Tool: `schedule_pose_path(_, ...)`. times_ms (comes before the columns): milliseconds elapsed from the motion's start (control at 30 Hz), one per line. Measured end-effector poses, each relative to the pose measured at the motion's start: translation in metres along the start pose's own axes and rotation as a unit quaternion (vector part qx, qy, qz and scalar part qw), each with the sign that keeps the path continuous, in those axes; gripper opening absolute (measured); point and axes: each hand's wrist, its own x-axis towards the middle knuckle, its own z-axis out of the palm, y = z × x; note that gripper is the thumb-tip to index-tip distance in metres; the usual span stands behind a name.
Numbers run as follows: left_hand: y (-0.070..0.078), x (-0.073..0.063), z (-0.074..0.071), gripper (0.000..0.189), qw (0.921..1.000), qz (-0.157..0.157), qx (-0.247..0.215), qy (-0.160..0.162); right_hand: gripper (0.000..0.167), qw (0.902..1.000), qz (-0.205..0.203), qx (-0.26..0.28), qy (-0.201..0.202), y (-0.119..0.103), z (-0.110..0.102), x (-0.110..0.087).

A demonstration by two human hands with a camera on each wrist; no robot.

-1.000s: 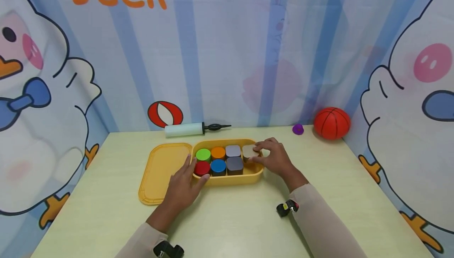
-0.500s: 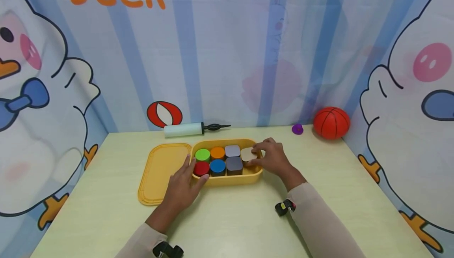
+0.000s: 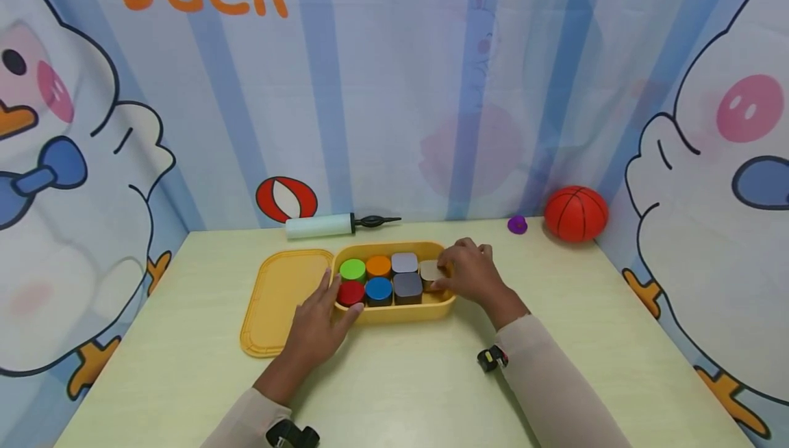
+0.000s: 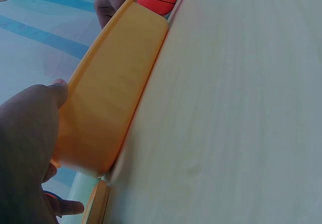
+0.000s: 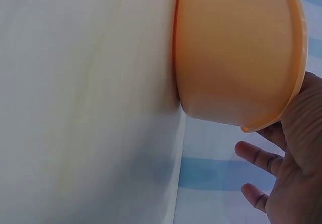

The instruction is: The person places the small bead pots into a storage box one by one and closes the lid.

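In the head view, a yellow plastic box contains a green piece, an orange piece, a red piece and a blue piece, all round, plus two grey rounded-square pieces, one a light grey piece. My right hand pinches a beige rounded-square piece inside the box's right end. At the opposite end, my left hand rests with fairly straight fingers against the rim, its thumb over the front edge. The right wrist view hides the pieces behind the box wall.
A yellow lid lies flat left of the box. Behind stands a curtain, with a pale hand pump along its foot. A small purple object and a red basketball sit at the back right of the table.
My right hand has moved slightly left with the beige piece, which now sits nearer the grey pieces and looks lower in the box. The left hand stays in place.
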Motion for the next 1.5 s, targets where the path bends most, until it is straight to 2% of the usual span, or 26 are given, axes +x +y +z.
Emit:
schedule_pose_path(133, 0.001, 0.000, -0.001, 0.086, 1.0000, 0.003, 0.004, 0.003, 0.047, 0.9999, 0.001, 0.006, -0.011, 0.001, -0.001, 0.001)
schedule_pose_path(367, 0.001, -0.001, 0.000, 0.086, 0.9999, 0.007, 0.003, 0.009, 0.049, 0.9978, 0.015, 0.057, -0.031, 0.004, 0.001, 0.002)
schedule_pose_path(867, 0.000, -0.001, -0.001, 0.086, 0.9999, -0.004, 0.014, -0.008, 0.047, 0.9976, 0.011, 0.056, -0.039, 0.002, 0.000, 0.002)
schedule_pose_path(1100, 0.000, 0.002, -0.003, 0.089, 0.9997, -0.002, 0.024, -0.011, 0.046, 0.9951, -0.004, 0.097, -0.020, 0.008, 0.000, 0.000)
schedule_pose_path(1233, 0.002, 0.002, -0.009, 0.093, 0.9991, -0.013, 0.033, -0.022, 0.042, 0.9938, -0.014, 0.110, 0.010, 0.010, -0.001, -0.003)
schedule_pose_path(1333, 0.002, 0.002, -0.020, 0.093, 0.9985, -0.033, 0.033, -0.028, 0.043, 0.9941, -0.020, 0.103, 0.027, 0.008, -0.002, -0.005)
schedule_pose_path(1500, -0.008, 0.003, -0.040, 0.085, 0.9960, -0.071, 0.033, -0.042, 0.050, 0.9945, -0.029, 0.096, 0.029, -0.004, -0.005, -0.008)
